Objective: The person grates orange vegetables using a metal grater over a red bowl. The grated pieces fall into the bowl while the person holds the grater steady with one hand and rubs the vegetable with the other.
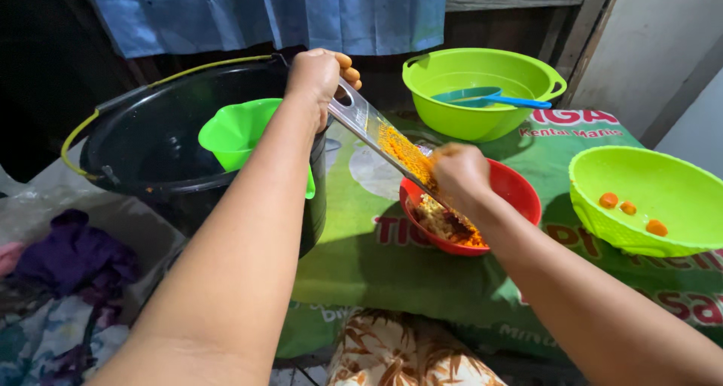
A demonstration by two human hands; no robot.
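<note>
- Nearest my head camera is my left forearm, running up to the left hand point(316, 77), which is clenched around the top end of a flat metal grater point(376, 134); just below, a leaf-patterned cloth point(399, 352) covers my lap.
- The grater slants down from that hand into the red bowl point(520, 194), and its face is coated with orange pulp.
- My right hand point(458, 176) is pressed against the lower part of the grater. The fingers are curled, presumably over a piece being grated, but the piece itself is hidden, so I cannot tell what they clasp.
- I judge the grating well underway: a mound of orange shreds point(448, 224) already lies in the red bowl.
- Still to do, as far as I can see: three orange chunks point(629, 209) wait in the light green bowl point(678, 239) at right.
- Further back stands another green bowl point(527, 73) with a blue ladle point(486, 97) inside.
- At left, a black bucket point(143, 141) holds a small green scoop point(237, 134).
- Everything rests on a green printed sheet point(361, 269).
</note>
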